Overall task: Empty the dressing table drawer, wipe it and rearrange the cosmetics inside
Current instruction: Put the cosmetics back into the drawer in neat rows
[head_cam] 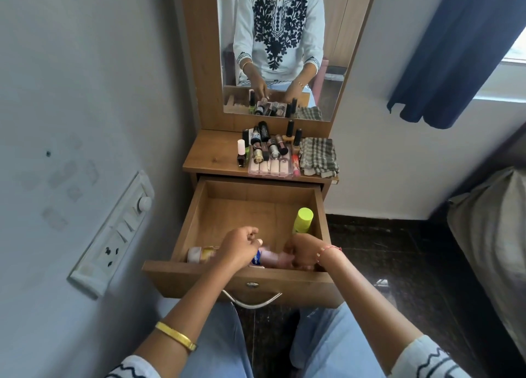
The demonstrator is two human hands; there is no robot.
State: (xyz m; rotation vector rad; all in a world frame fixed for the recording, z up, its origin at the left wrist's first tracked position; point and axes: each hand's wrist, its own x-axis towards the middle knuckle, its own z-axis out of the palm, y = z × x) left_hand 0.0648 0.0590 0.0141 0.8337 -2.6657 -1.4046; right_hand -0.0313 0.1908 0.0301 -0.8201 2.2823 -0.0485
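While the drawer (185, 227) stands pulled out, I see both hands at its front end: left hand (239, 245) with fingers curled, what it holds unclear; right hand (303, 249) gripping a pink bottle (271, 259). Most cosmetics (269, 150) crowd the tabletop beside a checked cloth (320, 157).

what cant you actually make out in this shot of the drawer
Head view, the only one:
- What the left hand and right hand hold, if anything: curled fingers and the hands themselves cover it.
- The items at the drawer front: the front panel and both hands hide most of each; the blue label is too small to read.
- Labels on the cosmetics on the tabletop: too small.
- The yellow-green bottle: its base is behind the right hand.
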